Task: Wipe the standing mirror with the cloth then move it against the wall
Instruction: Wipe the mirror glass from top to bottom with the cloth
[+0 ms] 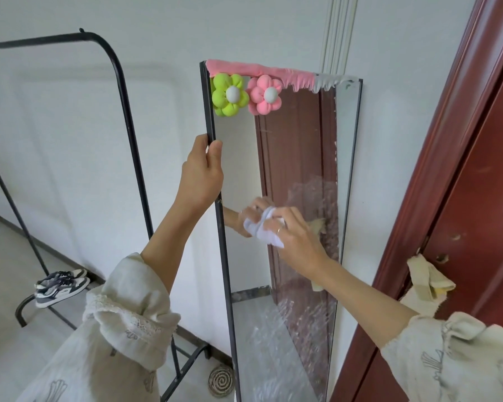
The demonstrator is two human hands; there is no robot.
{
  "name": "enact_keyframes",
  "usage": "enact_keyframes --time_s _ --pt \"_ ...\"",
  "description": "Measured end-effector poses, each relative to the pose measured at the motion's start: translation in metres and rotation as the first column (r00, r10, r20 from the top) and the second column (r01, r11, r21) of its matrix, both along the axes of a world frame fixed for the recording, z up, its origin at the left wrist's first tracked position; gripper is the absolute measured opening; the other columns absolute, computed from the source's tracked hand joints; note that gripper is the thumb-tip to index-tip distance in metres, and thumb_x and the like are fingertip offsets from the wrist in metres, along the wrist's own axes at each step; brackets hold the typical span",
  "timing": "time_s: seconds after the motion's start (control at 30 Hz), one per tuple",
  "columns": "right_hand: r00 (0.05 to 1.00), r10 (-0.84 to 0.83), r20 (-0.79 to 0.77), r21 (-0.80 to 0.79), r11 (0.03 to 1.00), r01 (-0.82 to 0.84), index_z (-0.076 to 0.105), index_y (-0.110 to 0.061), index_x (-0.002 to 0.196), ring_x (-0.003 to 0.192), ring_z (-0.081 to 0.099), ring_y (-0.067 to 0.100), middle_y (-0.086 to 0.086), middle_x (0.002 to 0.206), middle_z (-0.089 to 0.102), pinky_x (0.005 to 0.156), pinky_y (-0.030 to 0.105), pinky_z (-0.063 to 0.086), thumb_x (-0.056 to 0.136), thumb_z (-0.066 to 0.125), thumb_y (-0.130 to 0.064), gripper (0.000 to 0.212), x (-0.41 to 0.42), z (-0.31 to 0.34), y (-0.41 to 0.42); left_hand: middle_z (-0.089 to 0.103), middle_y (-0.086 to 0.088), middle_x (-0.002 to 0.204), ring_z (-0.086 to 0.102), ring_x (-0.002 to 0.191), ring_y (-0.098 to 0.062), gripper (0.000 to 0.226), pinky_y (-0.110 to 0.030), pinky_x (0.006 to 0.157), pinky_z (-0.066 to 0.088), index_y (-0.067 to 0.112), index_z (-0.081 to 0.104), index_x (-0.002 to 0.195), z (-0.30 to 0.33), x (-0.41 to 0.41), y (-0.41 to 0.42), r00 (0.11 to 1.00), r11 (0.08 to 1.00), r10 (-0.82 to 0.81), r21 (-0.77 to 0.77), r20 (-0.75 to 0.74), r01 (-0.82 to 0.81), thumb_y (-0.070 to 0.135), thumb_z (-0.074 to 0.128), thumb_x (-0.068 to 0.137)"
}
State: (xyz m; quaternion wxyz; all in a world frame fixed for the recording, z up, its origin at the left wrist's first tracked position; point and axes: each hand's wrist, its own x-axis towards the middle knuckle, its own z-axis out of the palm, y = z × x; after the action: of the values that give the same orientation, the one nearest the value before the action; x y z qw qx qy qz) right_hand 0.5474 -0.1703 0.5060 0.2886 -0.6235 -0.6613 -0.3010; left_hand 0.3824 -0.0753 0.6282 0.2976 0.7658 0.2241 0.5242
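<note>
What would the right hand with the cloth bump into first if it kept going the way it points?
Probably the mirror's left frame edge; the right hand points left across the glass. Depth is hard to judge.

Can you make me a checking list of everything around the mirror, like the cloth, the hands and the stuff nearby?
Surface: mirror glass shows streaks and smears on its lower half.
Job's things: standing mirror upright, black frame, pink trim and two puffy flowers, green and pink, at the top; white cloth bunched against the glass.
Clutter: sneakers on the base of the black clothes rack; round spiral object on the floor.
Grips: left hand holds the mirror's left edge; right hand presses the cloth to the glass.
Cables: nothing seen.
Surroundings: white wall, dark red door with a beige cloth bag hanging on it.
</note>
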Motion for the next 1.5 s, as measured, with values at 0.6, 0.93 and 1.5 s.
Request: enact_keyframes --time_s 0.6,0.93,1.5 --pt "0.961 -0.257 -0.101 0.144 0.952 0.27 0.062 -0.002 0.105 0.089 0.055 0.037 0.018 0.103 0.059 0.053 0.04 0.053 0.058 0.063 0.021 0.052 0.025 0.045 0.008 0.039 0.002 0.065 0.039 0.054 -0.016 0.019 -0.032 0.057 0.034 0.009 0.029 0.098 -0.004 0.015 -0.011 0.999 0.995 0.039 -0.089 0.021 -0.037 0.027 0.025 0.102" --pt "0.976 -0.187 0.115 -0.09 0.976 0.197 0.06 -0.005 0.1 0.084 0.056 0.026 0.01 0.097 0.062 0.06 0.033 0.055 0.064 0.074 -0.002 0.039 0.047 0.03 -0.034 0.038 0.002 0.064 0.037 0.053 -0.014 0.018 -0.027 0.05 0.03 0.009 0.029 0.098 -0.005 0.016 -0.017 0.998 0.997 0.052 -0.06 0.026 -0.05 0.026 0.024 0.102" --pt "0.957 -0.278 0.078 -0.2 0.936 0.288 0.063 -0.009 0.093 0.081 0.059 0.028 0.009 0.094 0.061 0.052 0.029 0.049 0.044 0.068 0.016 0.054 0.052 -0.019 -0.03 0.037 0.002 0.063 0.036 0.052 -0.014 0.017 -0.028 0.05 0.03 0.009 0.029 0.098 -0.006 0.014 -0.018 0.998 0.997 0.049 -0.058 0.035 -0.046 0.025 0.024 0.102"
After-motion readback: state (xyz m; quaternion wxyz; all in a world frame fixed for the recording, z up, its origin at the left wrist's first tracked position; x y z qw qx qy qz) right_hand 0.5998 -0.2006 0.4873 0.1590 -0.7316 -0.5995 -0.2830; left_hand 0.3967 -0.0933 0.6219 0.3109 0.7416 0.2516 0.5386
